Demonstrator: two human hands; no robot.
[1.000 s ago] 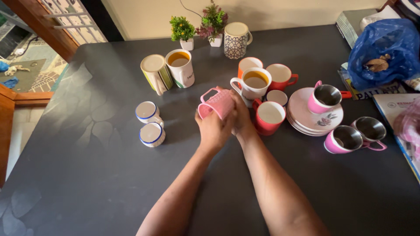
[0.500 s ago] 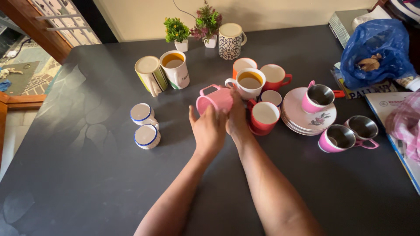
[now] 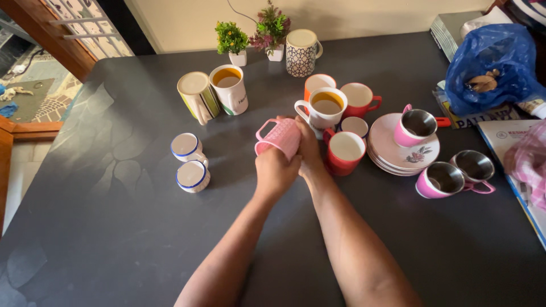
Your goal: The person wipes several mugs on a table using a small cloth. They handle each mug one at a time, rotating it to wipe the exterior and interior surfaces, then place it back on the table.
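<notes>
Both hands meet over the middle of the dark table (image 3: 114, 227), closed together around a pink textured mug (image 3: 278, 136) that is tipped on its side with its handle pointing up and to the left. The left hand (image 3: 276, 170) wraps the mug from below, fingers curled shut against its body; the right hand (image 3: 310, 150) presses on the mug's right side, fingers bent over the rim end. Just right of the hands stands a red cup (image 3: 344, 150) with a white inside, and beyond it a white mug with a yellow lining (image 3: 324, 108), an orange mug (image 3: 318, 85) and a second red cup (image 3: 361, 98). A stack of pale plates (image 3: 398, 156) carries a pink steel-lined cup (image 3: 415, 126); two more pink steel-lined cups (image 3: 455, 175) sit just beside the stack on the table. To the left lie two small white cups with blue rims (image 3: 190, 162). At the far right edge, a crumpled blue plastic bag (image 3: 489, 62) rests on a flat printed booklet (image 3: 475, 118), with a white-and-blue printed sheet (image 3: 515, 150) below it near the table's edge. Two small potted plants (image 3: 253, 34) and a patterned mug (image 3: 301, 52) stand along the far side.
</notes>
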